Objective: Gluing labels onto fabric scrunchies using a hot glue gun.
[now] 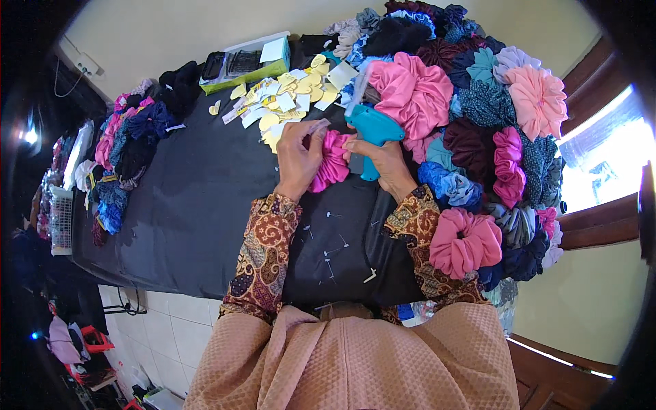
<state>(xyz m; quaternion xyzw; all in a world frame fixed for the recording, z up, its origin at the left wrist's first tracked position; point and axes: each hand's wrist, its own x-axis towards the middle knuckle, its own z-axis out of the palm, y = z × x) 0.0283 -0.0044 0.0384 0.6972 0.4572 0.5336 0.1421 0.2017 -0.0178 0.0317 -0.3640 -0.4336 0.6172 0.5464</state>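
Note:
A bright pink scrunchie (331, 164) is between my two hands, above the black-covered table. My left hand (301, 154) closes on its left side, and a small pale piece shows at those fingertips, too small to make out. Wrapped in my right hand (388, 164) is a teal tagging gun (376, 126), its front end up beside the scrunchie. My right thumb reaches toward the scrunchie's right edge. Just beyond my hands lies a heap of cream and white paper tags (285, 101). Several small plastic fasteners (328, 253) are scattered on the cloth between my forearms.
Scrunchies in many colours (478, 102) pile up along the right side, with a large pink one (466, 242) near my right forearm. More scrunchies (126, 140) lie at the left. A green and white box (277, 68) stands at the back. Black cloth (184, 205) covers the table.

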